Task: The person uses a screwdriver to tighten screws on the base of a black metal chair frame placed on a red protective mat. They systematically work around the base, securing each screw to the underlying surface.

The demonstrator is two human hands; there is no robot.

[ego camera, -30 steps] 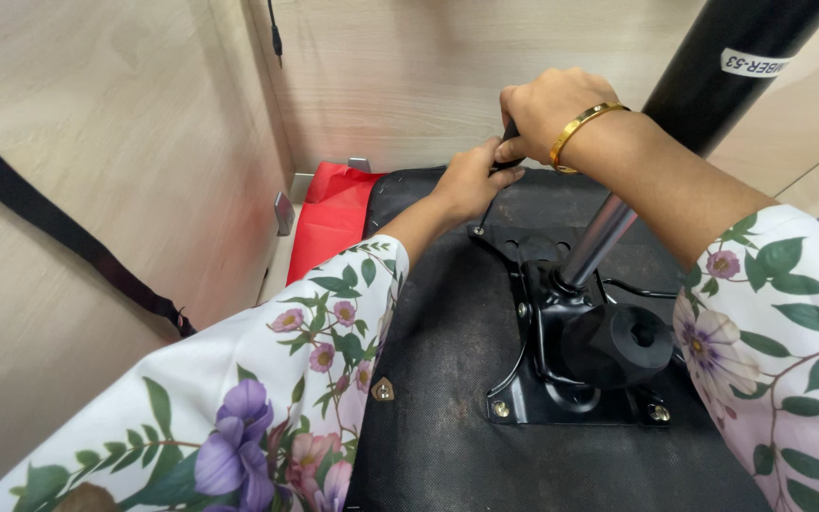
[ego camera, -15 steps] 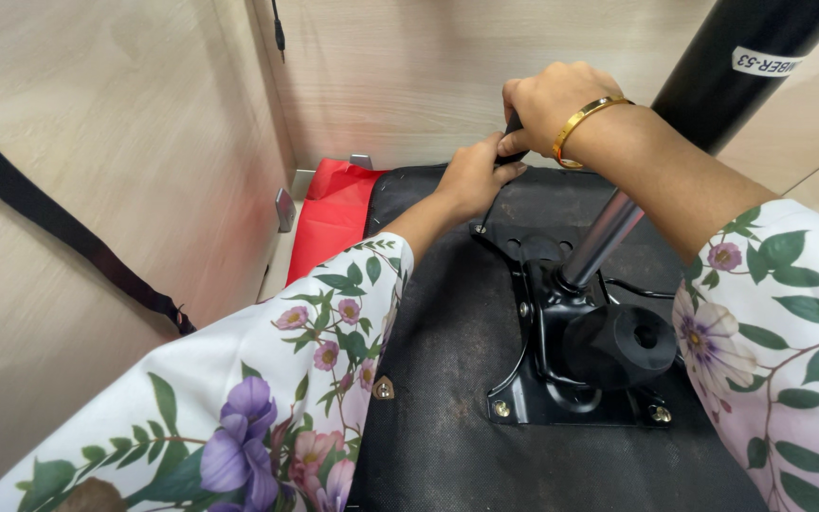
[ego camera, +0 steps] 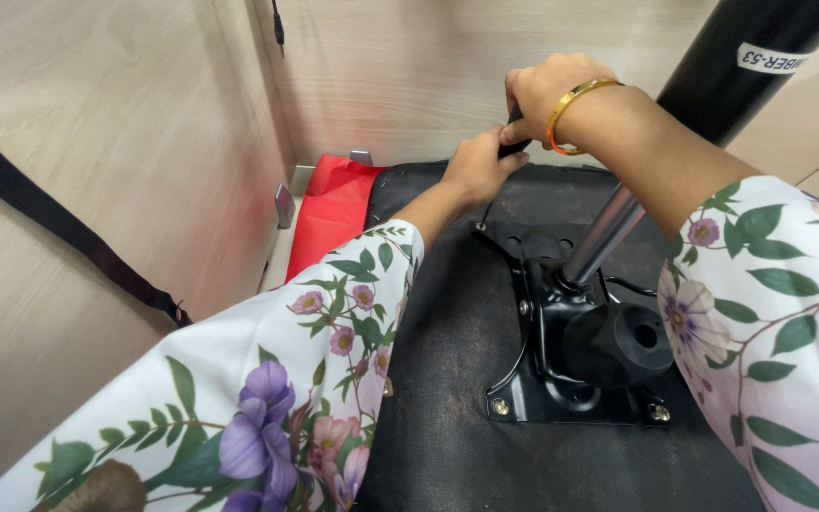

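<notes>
An upturned office chair seat, covered in black fabric, lies before me with a black metal mechanism plate bolted to it. A chrome gas-lift rod rises from the plate into a thick black column. My right hand, wearing a gold bangle, is closed around a black tool handle at the plate's far corner. My left hand rests just below it, fingers curled on the lower part of the same tool. The tool's tip is hidden by my hands.
Light wooden panels close in the left and far sides. A red cloth item lies between the seat and the left panel, near small metal brackets. A black strap runs diagonally across the left panel.
Both hands stay at the same spot on the tool; my left hand has shifted slightly beneath my right. Nothing else has moved.
</notes>
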